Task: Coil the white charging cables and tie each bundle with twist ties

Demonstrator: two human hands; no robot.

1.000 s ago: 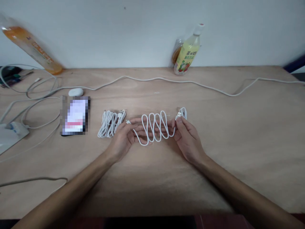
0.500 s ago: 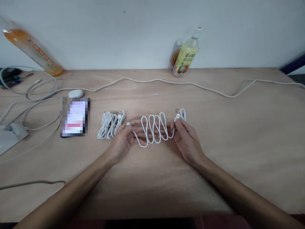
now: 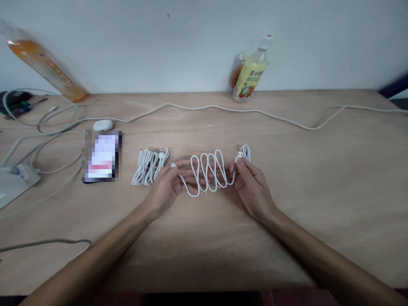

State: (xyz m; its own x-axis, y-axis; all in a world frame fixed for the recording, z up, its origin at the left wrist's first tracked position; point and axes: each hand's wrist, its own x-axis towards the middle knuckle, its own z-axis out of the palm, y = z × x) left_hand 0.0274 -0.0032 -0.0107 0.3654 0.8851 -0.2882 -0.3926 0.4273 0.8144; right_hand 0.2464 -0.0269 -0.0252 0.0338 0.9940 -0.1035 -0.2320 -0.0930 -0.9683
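A white USB cable (image 3: 204, 172) lies in zigzag loops across the fingers of both hands. My left hand (image 3: 165, 187) pinches its small plug end under the thumb. At the other end, my right hand (image 3: 253, 185) has its thumb on the USB plug (image 3: 239, 156). The fingers of both hands stretch inward beneath the loops. Left of my left hand lie coiled white cables (image 3: 147, 168) in bundles. Another small white coil (image 3: 245, 152) shows just behind my right hand, partly hidden by it.
A phone (image 3: 102, 157) and a white earbud case (image 3: 103, 125) lie to the left, among loose cables and a power strip (image 3: 19, 185). A long white cable (image 3: 210, 107) crosses the wooden table. Behind it, a yellow drink bottle (image 3: 250, 74) and an orange bottle (image 3: 47, 70) lean at the wall.
The whole view has shifted very slightly. Both hands keep the same hold on the looped cable, and nothing else has visibly moved.
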